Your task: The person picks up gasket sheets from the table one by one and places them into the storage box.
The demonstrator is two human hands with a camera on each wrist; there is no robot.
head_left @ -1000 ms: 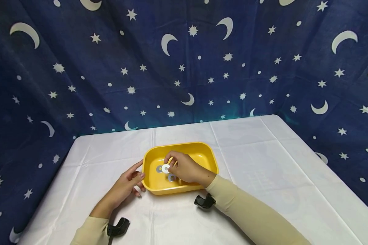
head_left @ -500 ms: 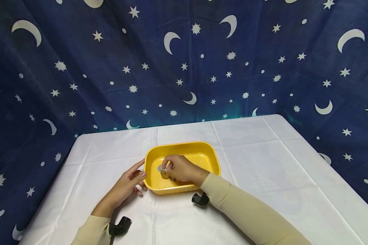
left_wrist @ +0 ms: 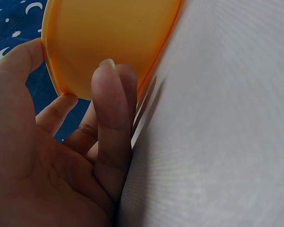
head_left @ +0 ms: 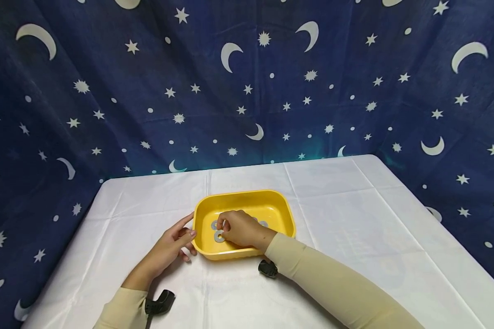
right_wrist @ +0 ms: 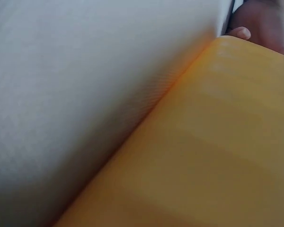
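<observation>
A yellow tray (head_left: 288, 224) sits on the white-covered table. My left hand (head_left: 169, 251) rests at its left end, fingers loosely spread, with the index fingertip and thumb at the rim. In the left wrist view, the left fingertips (left_wrist: 68, 98) touch the outer side of the tray. My right hand (head_left: 240, 228) reaches inside over the near wall, fingers curled. Its thumb and index tips are at the edge of a flat grey washer (head_left: 219, 236) low over the tray floor. Another washer (head_left: 214, 225) lies just behind, partly covered, and one more washer (head_left: 264, 224) shows beyond the hand.
The white tablecloth (head_left: 354, 228) spreads around the tray. A dark blue curtain (head_left: 206, 105) with moons and stars hangs behind and at the sides. Black wrist mounts sit below both forearms. The right wrist view shows mostly the tray's outer wall (right_wrist: 203, 151).
The right hand has lowered the washer, which was raised and then tilted, and it now looks flat near the tray floor. The left hand stays at the tray's end.
</observation>
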